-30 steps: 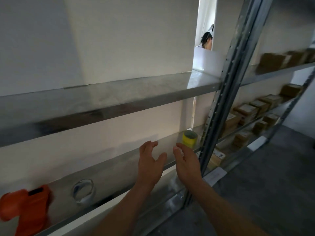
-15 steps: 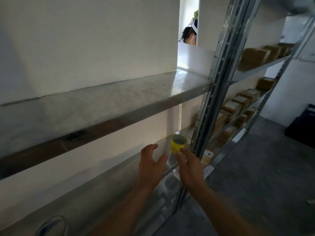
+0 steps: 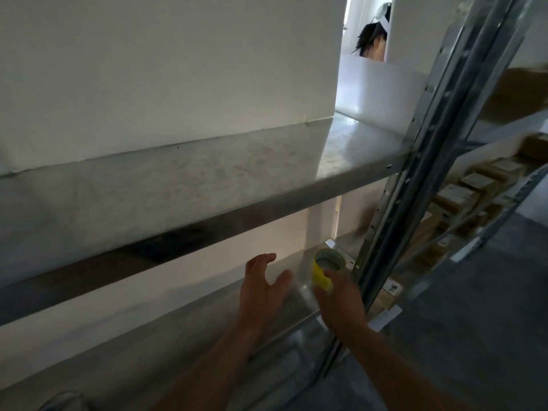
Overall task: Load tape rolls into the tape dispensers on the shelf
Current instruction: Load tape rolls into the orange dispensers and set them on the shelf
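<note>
At 7 o'clock in the view, the blurred rim of a clear round roll (image 3: 63,400) is peeking in at the bottom edge, lying on the lower bare-metal shelf (image 3: 189,345). Toward 6 o'clock, the person's left hand (image 3: 262,292) is hovering over that shelf with fingers straight, thumb spread apart, holding nothing. Just at its 3 o'clock, the right hand (image 3: 341,307) is touching the near side of a yellow roll of tape (image 3: 320,275). One fingertip is lying on the roll's rim, but whether the fingers are closing round it cannot be told. The roll is standing with its hollow core facing up, at the right end of the lower shelf. At the roll's 3 o'clock, a perforated grey steel upright (image 3: 421,185) is rising, with a white printed label (image 3: 393,288) sitting near its foot. Beyond the upright, at 3 o'clock, brown cardboard boxes (image 3: 453,194) are sitting in rows on neighbouring shelves, blurred. Above the hands, at 12 o'clock, the upper bare-metal shelf (image 3: 207,179) is running across, backed by a plain white wall panel (image 3: 148,69). At 1 o'clock, farthest off, another person's dark-haired head (image 3: 369,40) is showing through a gap.
</note>
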`<state>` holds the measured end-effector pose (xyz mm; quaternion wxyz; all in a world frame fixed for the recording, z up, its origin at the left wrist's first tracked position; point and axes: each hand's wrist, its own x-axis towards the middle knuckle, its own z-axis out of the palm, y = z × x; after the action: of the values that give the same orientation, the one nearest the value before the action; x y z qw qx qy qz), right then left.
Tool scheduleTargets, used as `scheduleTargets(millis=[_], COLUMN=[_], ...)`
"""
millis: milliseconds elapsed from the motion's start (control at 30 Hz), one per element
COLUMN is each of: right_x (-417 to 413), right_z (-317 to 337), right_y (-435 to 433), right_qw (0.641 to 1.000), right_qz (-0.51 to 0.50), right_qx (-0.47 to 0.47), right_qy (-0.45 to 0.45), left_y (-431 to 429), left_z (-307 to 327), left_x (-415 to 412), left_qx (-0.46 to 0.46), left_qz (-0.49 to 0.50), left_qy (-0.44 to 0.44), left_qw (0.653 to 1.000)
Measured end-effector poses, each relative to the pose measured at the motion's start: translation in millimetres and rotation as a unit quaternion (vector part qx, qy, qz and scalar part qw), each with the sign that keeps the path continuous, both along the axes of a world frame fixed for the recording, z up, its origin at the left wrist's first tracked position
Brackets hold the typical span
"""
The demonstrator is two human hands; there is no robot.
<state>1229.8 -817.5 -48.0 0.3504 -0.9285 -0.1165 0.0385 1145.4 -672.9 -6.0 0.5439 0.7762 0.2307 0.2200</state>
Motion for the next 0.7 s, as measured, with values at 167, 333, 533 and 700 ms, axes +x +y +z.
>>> scheduleTargets(millis=[167, 333, 533, 700], right_x=[58.4, 94.5, 107.9, 114.4], right_z=[-31.8, -42.3, -32.4, -22.2], right_y=[-8.6, -7.0, -5.1, -1.2], right_qw=[0.983, 0.938, 0.906, 0.925], right_qz=[0.092, 0.19, 0.273, 0.257], right_qx=[-0.157, -0.285, -0.322, -0.276], right_qy=[-0.009, -0.058, -0.003, 0.045], left_y=[-6.2, -12.9, -16.3, -21.4], left_z=[-8.0, -13.4, -25.0, -27.4], left_x=[31.1, 52.0, 64.1, 71.5], left_qx=[0.008, -0.01, -0.011, -0.032], left_qz=[0.047, 0.096, 0.125, 0.146], left_qy=[0.022, 0.03, 0.045, 0.047], left_qw=[0.999, 0.995, 0.991, 0.988])
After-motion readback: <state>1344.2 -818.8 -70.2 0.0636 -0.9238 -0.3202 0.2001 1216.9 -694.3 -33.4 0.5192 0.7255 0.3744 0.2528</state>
